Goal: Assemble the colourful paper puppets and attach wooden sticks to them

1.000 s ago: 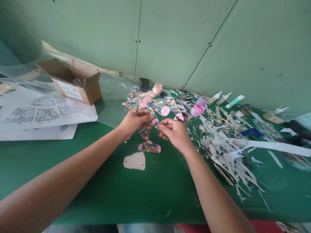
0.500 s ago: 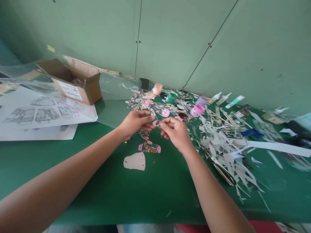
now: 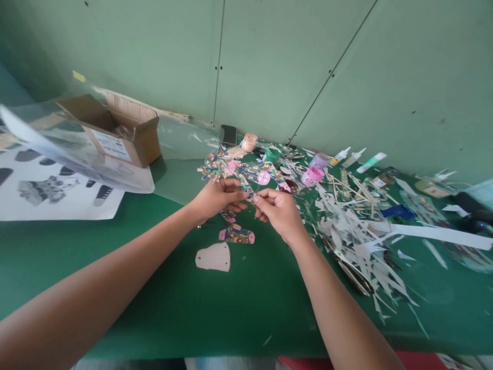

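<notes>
A jointed cut-out figure (image 3: 252,168), patterned in pink, blue, green and brown, extends behind my fingers. My left hand (image 3: 221,199) pinches one of its narrow limbs from the left. From the right, my right hand (image 3: 278,209) pinches the same limb's end between thumb and index finger. The fingertips almost meet and hide part of the joint. Just below them lies a matching loose patterned piece (image 3: 239,234) with pink ends. Nearer to me, a plain white cut-out (image 3: 213,257) with small holes rests flat on the green table (image 3: 246,308).
An open cardboard box (image 3: 131,136) and printed sheets (image 3: 77,198) occupy the left. Paint jars, including a pink jar (image 3: 313,176), stand behind the figure. White paper scraps (image 3: 362,252), sticks (image 3: 358,190), scissors (image 3: 354,275) and glue bottles (image 3: 354,156) cover the right side.
The top printed sheet at the left has lifted and curled, baring the sheet beneath. Both hands keep their pinch on the figure's limb, with only slight finger shifts.
</notes>
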Tool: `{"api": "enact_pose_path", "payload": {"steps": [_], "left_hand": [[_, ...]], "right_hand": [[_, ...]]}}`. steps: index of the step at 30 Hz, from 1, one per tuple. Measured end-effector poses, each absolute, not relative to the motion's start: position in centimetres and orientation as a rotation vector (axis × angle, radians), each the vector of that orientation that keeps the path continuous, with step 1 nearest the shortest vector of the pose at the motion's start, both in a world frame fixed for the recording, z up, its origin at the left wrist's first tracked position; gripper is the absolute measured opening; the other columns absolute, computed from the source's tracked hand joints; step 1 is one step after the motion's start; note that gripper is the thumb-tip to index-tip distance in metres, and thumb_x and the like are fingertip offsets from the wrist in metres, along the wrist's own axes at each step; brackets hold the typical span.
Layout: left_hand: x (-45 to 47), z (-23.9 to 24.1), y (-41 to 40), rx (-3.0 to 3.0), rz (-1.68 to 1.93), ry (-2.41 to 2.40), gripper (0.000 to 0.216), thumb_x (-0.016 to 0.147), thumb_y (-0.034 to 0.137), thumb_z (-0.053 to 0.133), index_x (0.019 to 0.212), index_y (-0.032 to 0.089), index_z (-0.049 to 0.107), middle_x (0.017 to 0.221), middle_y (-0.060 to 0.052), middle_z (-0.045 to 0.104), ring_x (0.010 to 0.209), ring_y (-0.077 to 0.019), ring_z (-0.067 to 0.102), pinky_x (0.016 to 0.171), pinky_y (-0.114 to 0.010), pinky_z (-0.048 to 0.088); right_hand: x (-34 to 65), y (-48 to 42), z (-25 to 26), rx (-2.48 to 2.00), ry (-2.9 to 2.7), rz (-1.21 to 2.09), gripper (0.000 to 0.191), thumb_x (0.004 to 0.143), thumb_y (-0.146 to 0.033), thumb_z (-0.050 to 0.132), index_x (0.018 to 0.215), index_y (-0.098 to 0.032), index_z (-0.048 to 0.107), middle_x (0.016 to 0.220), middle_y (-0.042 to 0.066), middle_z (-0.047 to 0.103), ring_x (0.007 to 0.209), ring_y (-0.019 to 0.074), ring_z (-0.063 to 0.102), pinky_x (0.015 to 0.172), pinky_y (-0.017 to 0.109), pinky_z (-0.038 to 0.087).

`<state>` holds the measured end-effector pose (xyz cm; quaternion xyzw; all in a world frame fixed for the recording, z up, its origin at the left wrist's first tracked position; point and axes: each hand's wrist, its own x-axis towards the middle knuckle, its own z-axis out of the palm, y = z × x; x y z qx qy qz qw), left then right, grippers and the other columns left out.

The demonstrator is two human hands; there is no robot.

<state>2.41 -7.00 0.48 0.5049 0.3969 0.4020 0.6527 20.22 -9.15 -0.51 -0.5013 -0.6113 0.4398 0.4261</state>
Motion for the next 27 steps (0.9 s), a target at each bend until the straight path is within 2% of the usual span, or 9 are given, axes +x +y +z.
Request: {"api": "enact_pose_path", "payload": {"steps": [6,18,27], "left_hand": [[2.42,0.3,-6.79,1.145,1.002,0.927,0.026,0.066,0.025,0.081,0.073,0.015,0.058,0.065,0.0,0.067,0.063,-0.0139,0.07,0.058,-0.023,0.056],[2.6,0.49,-6.98,1.125,0.956,0.957,0.022,0.069,0.018,0.078,0.074,0.016,0.056,0.061,0.001,0.065,0.061,-0.0137,0.069,0.058,-0.023,0.056],[2.37,0.15,-6.89,1.219,0.924,0.896,0.033,0.061,0.03,0.084,0.074,0.016,0.056,0.063,0.001,0.066,0.063,-0.0137,0.069,0.058,-0.022,0.057]], "right_hand": [[20.34,-9.05,-0.75,-1.254,-1.515,1.136,0.031,0.073,-0.047,0.067,0.084,-0.018,0.067,0.052,-0.003,0.061,0.043,0.0101,0.052,0.045,0.023,0.045],[20.27,-9.03,-0.64,-1.256,-1.518,1.127,0.031,0.073,-0.05,0.067,0.078,-0.019,0.065,0.051,-0.003,0.06,0.043,0.0097,0.05,0.044,0.023,0.043],[20.14,-9.25,-0.3,-1.262,-1.538,1.112,0.03,0.074,-0.049,0.066,0.072,-0.019,0.063,0.05,-0.003,0.059,0.043,0.0102,0.05,0.045,0.023,0.042]]}}
